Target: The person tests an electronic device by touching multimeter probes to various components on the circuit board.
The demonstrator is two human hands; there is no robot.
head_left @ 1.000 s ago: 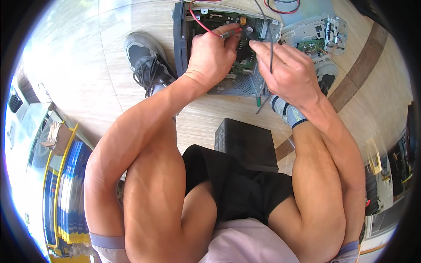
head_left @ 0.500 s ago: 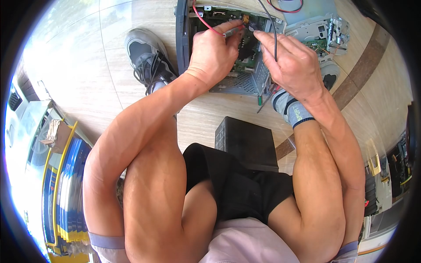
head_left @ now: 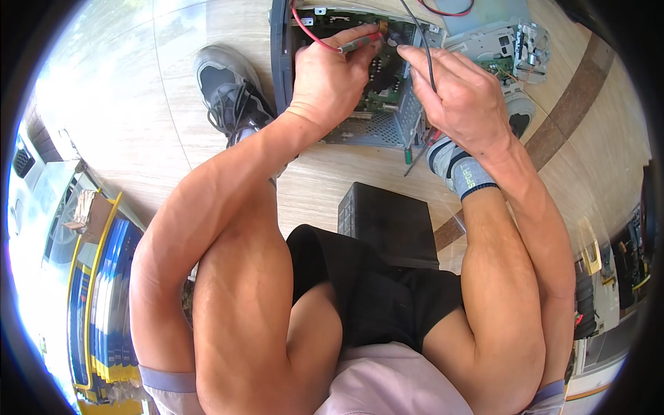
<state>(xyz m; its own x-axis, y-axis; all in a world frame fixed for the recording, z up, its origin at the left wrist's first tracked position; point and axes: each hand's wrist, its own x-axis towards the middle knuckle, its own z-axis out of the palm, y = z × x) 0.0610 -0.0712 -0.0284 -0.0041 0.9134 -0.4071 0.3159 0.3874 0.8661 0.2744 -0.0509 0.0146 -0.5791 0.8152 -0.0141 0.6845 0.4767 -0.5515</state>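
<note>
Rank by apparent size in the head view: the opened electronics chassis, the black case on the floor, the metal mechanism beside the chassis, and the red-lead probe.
1. Opened electronics chassis, though partly covered
2. Black case and metal mechanism: too close to rank surely
3. Red-lead probe, partly hidden

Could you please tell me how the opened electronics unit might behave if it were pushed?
The opened electronics unit would probably feel stiff, given its metal walls. Its boxy shape suggests it would slide rather than roll. The exposed circuit board looks fragile, so careless pushing might damage it.
</note>
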